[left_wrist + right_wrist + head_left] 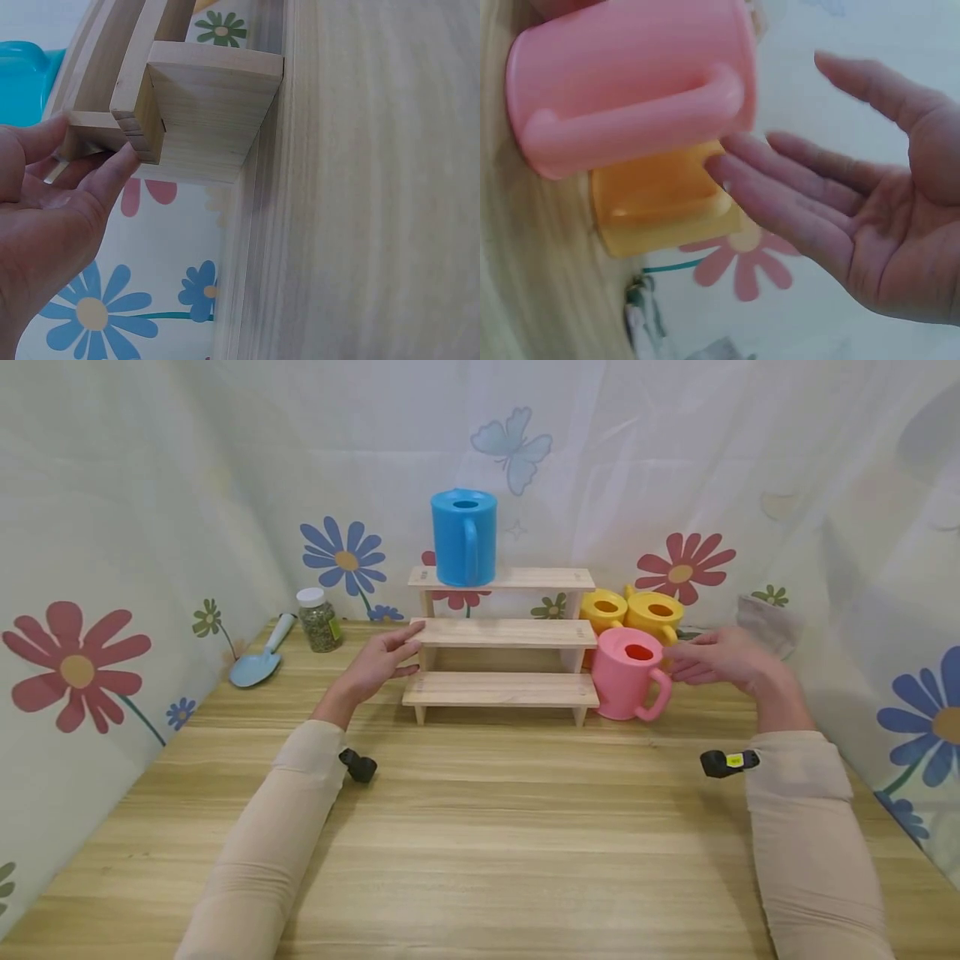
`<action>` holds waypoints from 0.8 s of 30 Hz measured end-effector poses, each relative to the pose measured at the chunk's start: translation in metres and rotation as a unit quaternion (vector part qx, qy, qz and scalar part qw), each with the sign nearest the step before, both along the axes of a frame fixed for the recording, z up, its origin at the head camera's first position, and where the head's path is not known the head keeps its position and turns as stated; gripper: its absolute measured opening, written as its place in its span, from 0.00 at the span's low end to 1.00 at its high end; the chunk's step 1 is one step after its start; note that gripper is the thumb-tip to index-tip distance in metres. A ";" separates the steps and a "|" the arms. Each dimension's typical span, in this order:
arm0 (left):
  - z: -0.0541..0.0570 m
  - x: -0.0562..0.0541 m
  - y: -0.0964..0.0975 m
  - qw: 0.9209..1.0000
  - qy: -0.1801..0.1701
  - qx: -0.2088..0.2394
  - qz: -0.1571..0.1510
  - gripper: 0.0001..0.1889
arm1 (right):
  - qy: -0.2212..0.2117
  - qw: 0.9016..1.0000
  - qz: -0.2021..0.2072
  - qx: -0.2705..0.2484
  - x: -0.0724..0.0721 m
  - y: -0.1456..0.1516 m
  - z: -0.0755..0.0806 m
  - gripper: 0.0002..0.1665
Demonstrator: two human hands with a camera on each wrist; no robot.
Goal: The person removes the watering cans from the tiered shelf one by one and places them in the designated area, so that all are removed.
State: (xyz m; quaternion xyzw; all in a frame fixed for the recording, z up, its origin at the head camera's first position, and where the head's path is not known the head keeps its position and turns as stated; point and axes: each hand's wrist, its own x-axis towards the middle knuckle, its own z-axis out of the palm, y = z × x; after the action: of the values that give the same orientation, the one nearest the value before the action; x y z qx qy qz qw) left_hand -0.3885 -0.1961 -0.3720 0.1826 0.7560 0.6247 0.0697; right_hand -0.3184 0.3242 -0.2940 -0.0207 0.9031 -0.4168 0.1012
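A pale wooden three-step shelf (498,689) stands on the table. My left hand (380,662) grips the left end of its middle step, fingers and thumb around the board end (139,135) in the left wrist view. A blue jug (465,539) with a handle and a holed top sits upright on the top step, toward the left. Close against the shelf's right side is a pink jug (628,672), its handle facing right. My right hand (723,660) is beside that handle, palm empty and fingers loosely extended; the right wrist view shows the fingertips (716,166) near the pink jug.
Two yellow jugs (656,614) stand behind the pink one. At the back left are a jar of green flakes (320,625) with a white lid and a light blue trowel (258,664). A flowered curtain (247,493) encloses the wooden table (525,827).
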 end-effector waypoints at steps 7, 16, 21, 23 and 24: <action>0.000 0.004 -0.001 1.000 -0.003 -0.002 0.005 0.28 | 0.116 0.991 -0.066 -0.003 0.013 -0.025 0.012 0.45; -0.003 0.005 -0.003 1.000 -0.002 -0.011 0.003 0.28 | 0.183 0.980 -0.054 -0.050 0.012 -0.052 0.005 0.36; -0.001 0.003 -0.003 1.000 0.002 -0.010 -0.003 0.29 | 0.189 0.978 -0.050 -0.072 0.013 -0.060 0.007 0.33; -0.001 0.003 -0.002 1.000 0.001 -0.008 -0.003 0.29 | 0.197 0.975 -0.052 -0.090 0.014 -0.066 0.008 0.31; -0.001 0.003 -0.001 1.000 0.000 -0.008 -0.003 0.28 | 0.203 0.973 -0.050 -0.102 0.014 -0.070 0.008 0.30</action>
State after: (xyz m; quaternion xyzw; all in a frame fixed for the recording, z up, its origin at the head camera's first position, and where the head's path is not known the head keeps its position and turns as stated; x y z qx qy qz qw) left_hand -0.3858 -0.1972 -0.3733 0.1847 0.7606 0.6181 0.0731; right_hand -0.3048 0.2541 -0.2858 -0.0699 0.8574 -0.4984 -0.1079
